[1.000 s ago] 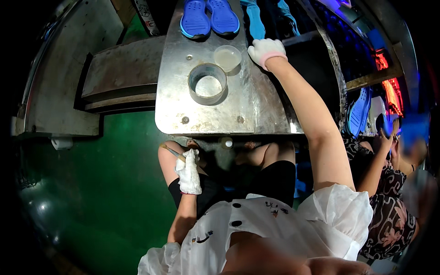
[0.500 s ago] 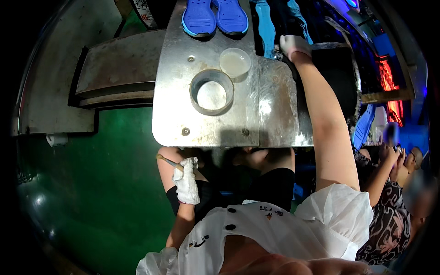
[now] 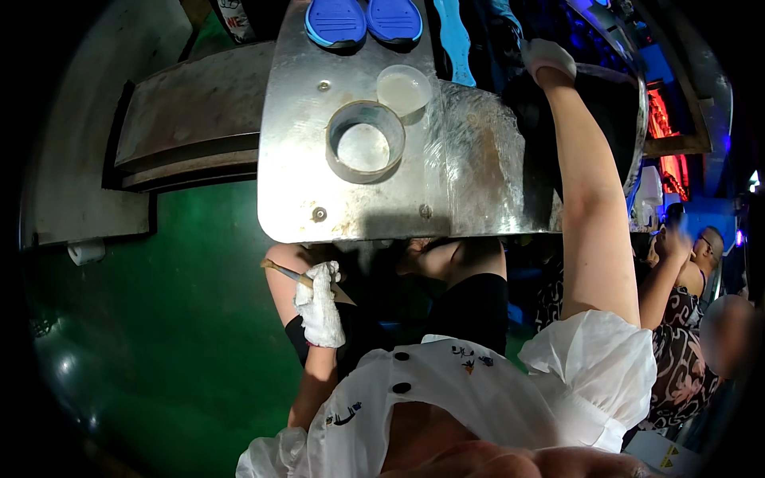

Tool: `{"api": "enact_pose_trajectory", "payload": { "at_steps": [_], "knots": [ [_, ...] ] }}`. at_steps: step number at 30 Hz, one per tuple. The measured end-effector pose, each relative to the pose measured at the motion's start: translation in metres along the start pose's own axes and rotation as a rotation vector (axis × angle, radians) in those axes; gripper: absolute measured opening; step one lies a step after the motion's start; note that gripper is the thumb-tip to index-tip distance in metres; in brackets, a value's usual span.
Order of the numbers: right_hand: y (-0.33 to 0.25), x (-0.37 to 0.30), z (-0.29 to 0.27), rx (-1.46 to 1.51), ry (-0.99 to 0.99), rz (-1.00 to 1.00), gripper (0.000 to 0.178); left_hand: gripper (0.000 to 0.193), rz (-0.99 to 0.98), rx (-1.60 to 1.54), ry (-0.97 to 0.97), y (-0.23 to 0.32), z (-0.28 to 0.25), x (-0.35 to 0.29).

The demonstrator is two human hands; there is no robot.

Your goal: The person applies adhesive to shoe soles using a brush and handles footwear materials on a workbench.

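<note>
My left hand (image 3: 320, 307), in a white glove, is low in front of the table, above my thigh. It is closed round a thin brush (image 3: 285, 273) that sticks out to the left. My right arm stretches far forward over a black belt, and my gloved right hand (image 3: 550, 59) is above it. The fingers of that hand are turned away, so what they hold, if anything, is hidden. Just left of it are a dark piece with a blue edge (image 3: 505, 17) and a long light-blue shoe sole (image 3: 457, 48).
On the metal table (image 3: 299, 159) stand a round grey ring-like container (image 3: 341, 163) and a small translucent cup (image 3: 402, 89) of whitish liquid. Two blue shoe soles (image 3: 336, 24) lie at its far end. To the right sits another person (image 3: 677, 350). A metal bench (image 3: 191, 103) is at left.
My right hand has moved right and farther forward, away from the light-blue sole. The view has shifted slightly. My left hand keeps its hold on the brush.
</note>
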State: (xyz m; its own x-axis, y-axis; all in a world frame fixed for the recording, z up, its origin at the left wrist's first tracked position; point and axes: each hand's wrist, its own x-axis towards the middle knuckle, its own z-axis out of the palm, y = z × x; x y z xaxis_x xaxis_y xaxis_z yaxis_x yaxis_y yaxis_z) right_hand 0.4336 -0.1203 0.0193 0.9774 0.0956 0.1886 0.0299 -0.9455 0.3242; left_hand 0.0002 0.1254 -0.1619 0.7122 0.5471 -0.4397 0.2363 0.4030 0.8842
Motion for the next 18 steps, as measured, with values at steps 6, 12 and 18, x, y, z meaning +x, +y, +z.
{"api": "enact_pose_trajectory", "payload": {
  "at_steps": [6,12,18],
  "knots": [
    [-0.014,-0.04,-0.039,0.013,-0.06,-0.013,0.07,0.025,0.025,-0.058,-0.015,-0.011,-0.011,0.003],
    [-0.012,-0.058,-0.047,-0.046,-0.127,-0.127,0.066,0.025,-0.04,-0.151,-0.054,-0.008,-0.01,0.002],
    [0.002,-0.056,-0.037,-0.036,-0.187,0.072,0.034,0.018,-0.03,-0.195,-0.05,0.003,-0.002,0.001]
  ]
}}
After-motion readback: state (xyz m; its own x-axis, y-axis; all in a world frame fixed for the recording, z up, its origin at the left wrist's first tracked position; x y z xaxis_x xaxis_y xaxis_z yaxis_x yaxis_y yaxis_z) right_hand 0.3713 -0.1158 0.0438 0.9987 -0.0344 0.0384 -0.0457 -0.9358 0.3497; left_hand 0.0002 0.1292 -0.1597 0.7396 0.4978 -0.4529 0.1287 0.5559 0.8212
